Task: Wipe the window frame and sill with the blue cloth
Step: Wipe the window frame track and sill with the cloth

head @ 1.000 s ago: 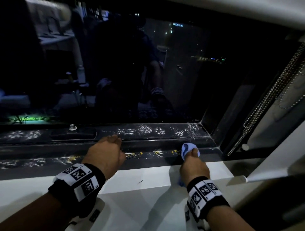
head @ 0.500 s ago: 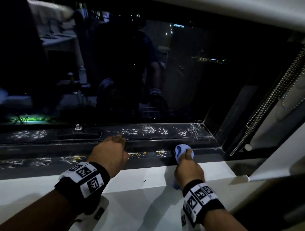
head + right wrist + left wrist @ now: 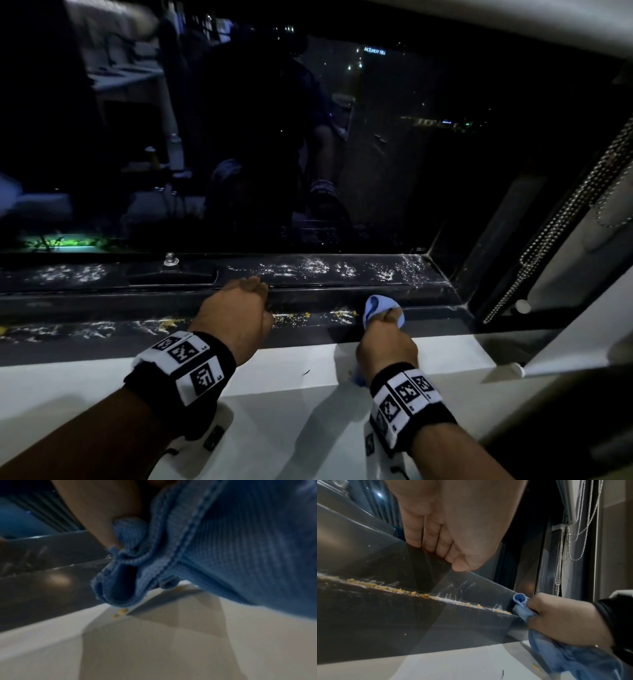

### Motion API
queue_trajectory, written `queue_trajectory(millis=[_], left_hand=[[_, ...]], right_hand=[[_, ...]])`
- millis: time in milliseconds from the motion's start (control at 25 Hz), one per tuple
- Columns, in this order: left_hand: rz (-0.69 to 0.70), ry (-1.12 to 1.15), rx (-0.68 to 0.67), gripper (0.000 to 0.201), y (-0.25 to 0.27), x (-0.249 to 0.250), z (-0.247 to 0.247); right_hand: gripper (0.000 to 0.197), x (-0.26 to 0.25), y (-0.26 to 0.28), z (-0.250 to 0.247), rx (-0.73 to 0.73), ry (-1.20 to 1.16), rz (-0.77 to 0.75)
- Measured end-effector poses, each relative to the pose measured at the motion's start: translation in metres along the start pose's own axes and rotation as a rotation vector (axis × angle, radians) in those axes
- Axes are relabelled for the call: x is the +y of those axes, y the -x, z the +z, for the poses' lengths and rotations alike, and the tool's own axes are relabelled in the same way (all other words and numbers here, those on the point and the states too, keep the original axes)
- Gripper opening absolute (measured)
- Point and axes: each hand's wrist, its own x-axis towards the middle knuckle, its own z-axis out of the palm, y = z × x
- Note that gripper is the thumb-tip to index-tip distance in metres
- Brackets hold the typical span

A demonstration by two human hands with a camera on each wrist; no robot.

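Note:
The dark window frame runs across the head view above the white sill. White smears and yellow crumbs lie along its lower rail. My right hand grips the blue cloth and presses its bunched end into the rail groove near the right corner. The left wrist view shows the cloth touching the end of the crumb line, with its tail hanging over the sill. My left hand rests on the rail to the left, fingers curled, holding nothing.
A bead chain hangs by the right upright of the frame. A metal bolt stands on the upper ledge left of my left hand. The dark glass reflects the room. A few crumbs lie on the sill under the cloth.
My right hand has slid the cloth a little to the left along the rail, away from the right corner. The left hand has stayed put.

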Motion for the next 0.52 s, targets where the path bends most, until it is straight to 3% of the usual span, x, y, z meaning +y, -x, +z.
queue_trajectory(millis=[200, 360, 520], left_hand=[[0.003, 0.000, -0.010, 0.051, 0.000, -0.002, 0.000], [0.009, -0.003, 0.005, 0.051, 0.001, -0.002, 0.000], [0.002, -0.009, -0.008, 0.052, 0.002, -0.003, 0.002]], right_hand=[[0.069, 0.022, 0.015, 0.000, 0.001, 0.101, -0.254], [0.060, 0.011, 0.009, -0.008, 0.032, 0.058, -0.124], [0.075, -0.017, 0.014, 0.005, -0.035, 0.073, -0.129]])
